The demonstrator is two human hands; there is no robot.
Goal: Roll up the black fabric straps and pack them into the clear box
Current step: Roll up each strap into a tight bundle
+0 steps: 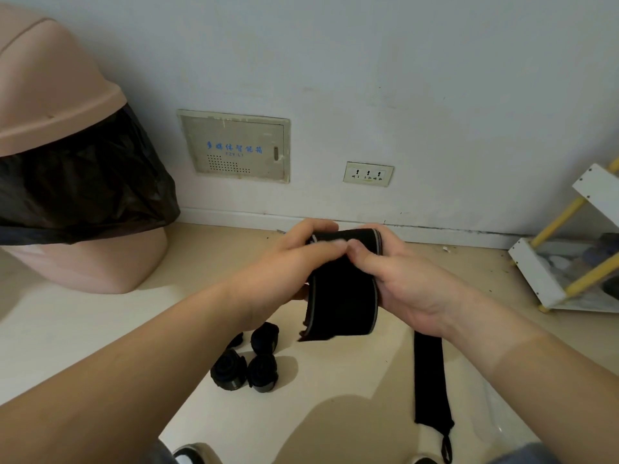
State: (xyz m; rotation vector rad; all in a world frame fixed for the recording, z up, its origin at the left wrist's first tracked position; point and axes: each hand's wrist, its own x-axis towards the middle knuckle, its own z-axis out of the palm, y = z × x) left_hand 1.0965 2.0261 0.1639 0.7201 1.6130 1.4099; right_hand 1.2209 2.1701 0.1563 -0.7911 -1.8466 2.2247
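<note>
Floor (335, 390) by wall (402, 78) | left hand (288, 262) and right hand (412, 283) together, pinching black strap (341, 299), roll begun | four-odd rolled straps (248, 366) lying done | flat strap (430, 380) waits | clear box unseen

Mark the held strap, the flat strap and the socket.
held strap (341, 306): head view, on its hanging tail.
flat strap (430, 380): head view, on its middle.
socket (367, 174): head view, on the faceplate centre.

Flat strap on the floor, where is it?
Head view, lower right: the flat strap lies on the floor below the right hand, right of the rolled straps.
</note>
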